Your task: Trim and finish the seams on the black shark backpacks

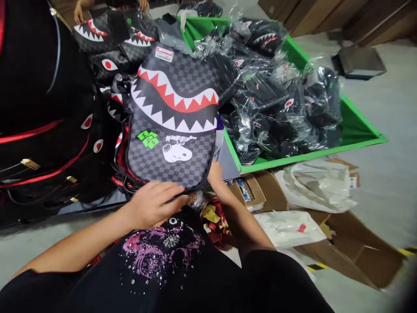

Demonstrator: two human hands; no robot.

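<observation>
A dark checkered backpack (176, 113) with a printed shark mouth, green banknotes and a white cartoon dog is in front of me. A small white and red label (164, 54) sits at its far end. My left hand (159, 203) grips the near edge, fingers along the bottom and thumb towards my body. At the near right corner, my right hand (215, 172) holds the side, its fingers mostly hidden by the bag. Red lining or trim shows along the left side. Below the hands is a bunch of red and yellow material (213, 217).
Black bags with red trim (35, 143) are stacked high on the left. A green-rimmed bin (312, 153) at right holds several plastic-wrapped bags (270, 91). More shark-print bags (110, 39) lie ahead, near another person's hands (78, 12). Open cardboard boxes (368, 256) stand on the floor at right.
</observation>
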